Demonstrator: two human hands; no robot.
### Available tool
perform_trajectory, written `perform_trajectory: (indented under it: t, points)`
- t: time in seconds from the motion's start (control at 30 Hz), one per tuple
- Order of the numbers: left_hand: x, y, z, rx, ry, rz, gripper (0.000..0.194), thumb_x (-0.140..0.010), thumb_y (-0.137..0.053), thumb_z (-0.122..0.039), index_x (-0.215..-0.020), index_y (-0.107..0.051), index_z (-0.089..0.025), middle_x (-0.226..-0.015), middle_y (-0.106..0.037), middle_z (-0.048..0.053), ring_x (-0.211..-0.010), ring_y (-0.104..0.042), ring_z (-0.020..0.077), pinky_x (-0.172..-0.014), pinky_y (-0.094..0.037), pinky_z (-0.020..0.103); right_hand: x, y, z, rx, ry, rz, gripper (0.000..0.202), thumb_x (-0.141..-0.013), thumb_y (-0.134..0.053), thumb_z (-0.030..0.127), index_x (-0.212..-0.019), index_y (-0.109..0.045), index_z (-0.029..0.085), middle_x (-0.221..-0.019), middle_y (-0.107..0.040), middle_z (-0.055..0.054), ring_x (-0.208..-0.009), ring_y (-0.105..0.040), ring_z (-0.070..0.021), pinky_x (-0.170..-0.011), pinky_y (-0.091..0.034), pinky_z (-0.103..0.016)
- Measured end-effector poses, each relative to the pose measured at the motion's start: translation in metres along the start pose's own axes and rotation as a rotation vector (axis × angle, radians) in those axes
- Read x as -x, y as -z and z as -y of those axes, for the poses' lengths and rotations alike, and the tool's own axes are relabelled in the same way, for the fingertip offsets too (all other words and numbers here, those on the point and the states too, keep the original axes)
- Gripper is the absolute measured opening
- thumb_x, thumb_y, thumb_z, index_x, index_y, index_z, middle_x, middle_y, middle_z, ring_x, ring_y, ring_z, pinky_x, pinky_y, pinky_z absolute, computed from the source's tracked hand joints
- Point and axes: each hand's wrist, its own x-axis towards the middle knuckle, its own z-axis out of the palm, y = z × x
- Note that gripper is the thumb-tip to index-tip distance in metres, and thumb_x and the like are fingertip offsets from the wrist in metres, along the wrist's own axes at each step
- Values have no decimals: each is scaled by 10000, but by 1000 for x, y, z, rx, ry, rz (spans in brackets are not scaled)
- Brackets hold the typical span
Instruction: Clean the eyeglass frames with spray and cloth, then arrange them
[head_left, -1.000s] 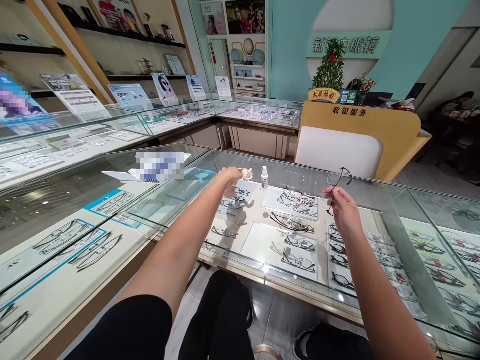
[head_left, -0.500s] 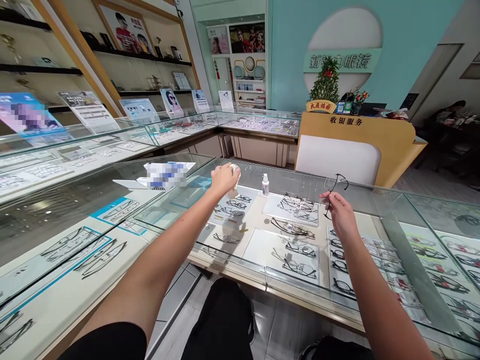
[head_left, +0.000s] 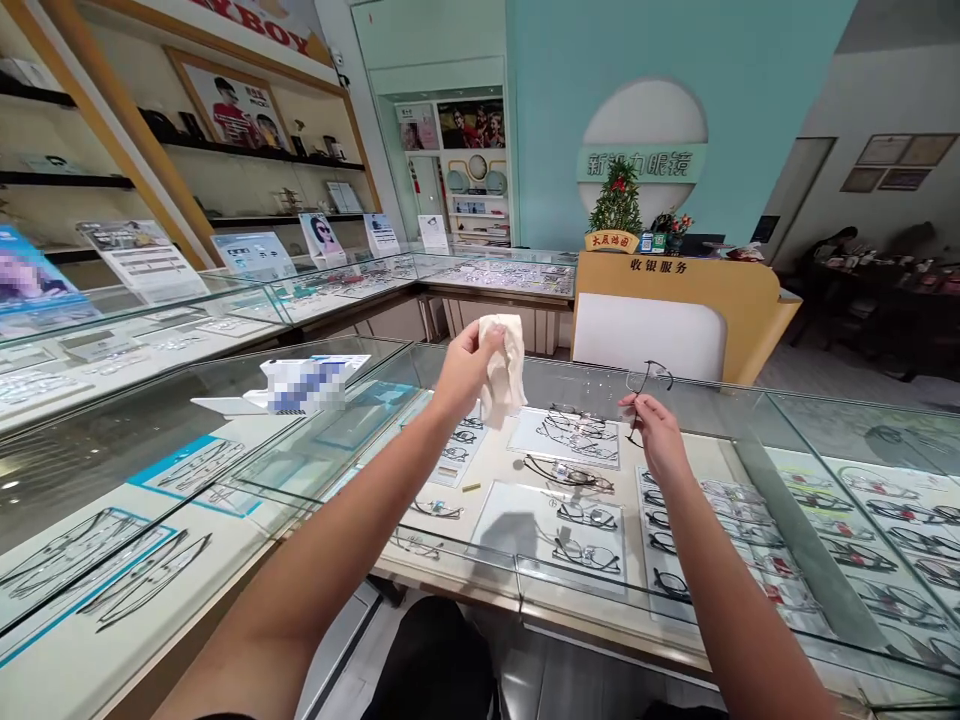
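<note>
A cream cloth (head_left: 504, 372) hangs from my left hand (head_left: 469, 368), whose fingers pinch its upper edge above the glass counter. Farther right, my right hand (head_left: 655, 432) grips a pair of dark thin-framed glasses (head_left: 649, 377) by a temple, with the lenses raised above the fingers. Beneath both hands, under the glass top, several pairs of glasses (head_left: 576, 473) lie on white trays. The small white bottle is not visible; the cloth and my left hand cover that area.
The glass counter (head_left: 519, 562) spans the front, with its edge near my legs. A white and blue leaflet (head_left: 307, 383) sits on the left part. A yellow cashier desk (head_left: 675, 275) stands behind, and more display cases (head_left: 352, 275) line the back left.
My left hand has moved right and lifted the cloth, which now hangs unfolded in front of where the bottle stood. My right hand still holds the glasses. The view has shifted slightly.
</note>
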Motion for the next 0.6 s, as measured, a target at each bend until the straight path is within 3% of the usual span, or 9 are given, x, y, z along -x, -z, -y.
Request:
perform_trajectory:
  t: [0.1, 0.2, 0.3, 0.43, 0.6]
  points:
    - [13, -36, -4, 210, 135, 88, 571, -801, -834, -654, -1118, -635, -224, -945, -730, 34, -805, -714, 181, -668, -567, 281, -1, 0, 3, -4, 6, -9, 368, -833, -768, 615, -864, -738, 249, -1058, -743, -50, -885, -567, -197, -725, -412, -325]
    - [23, -66, 2, 305, 180, 141, 595, -744, -915, -579, -1115, -610, -228, -985, -726, 21, -814, -724, 167, -639, -572, 258, -1, 1, 6, 12, 3, -11, 380, -825, -759, 625, -849, -729, 247, -1057, -753, -52, -873, -575, -200, -717, -415, -326]
    - [29, -87, 18, 335, 185, 218, 583, -742, -940, -516, -1110, -589, -230, -1039, -733, 13, -664, -635, 91, -519, -467, 196, -2, 2, 9, 21, -5, 15, 371, -843, -741, 619, -854, -733, 248, -1045, -752, -50, -877, -571, -201, -735, -411, -326]
    - [39, -102, 44, 358, 181, 336, 521, -830, -888, -494, -1117, -548, -224, -1048, -740, 25, -507, -438, 16, -454, -286, 181, -1, 2, 12, 20, -19, 82, 342, -882, -715, 592, -857, -735, 251, -1057, -756, -53, -884, -568, -209, -750, -399, -338]
    - [48, -102, 70, 371, 260, 475, 516, -905, -814, -537, -1161, -455, -268, -886, -657, -39, -520, -427, 43, -526, -361, 211, 2, -1, 17, 11, -39, 145, 277, -917, -694, 529, -875, -741, 259, -1022, -750, -39, -905, -564, -209, -776, -381, -338]
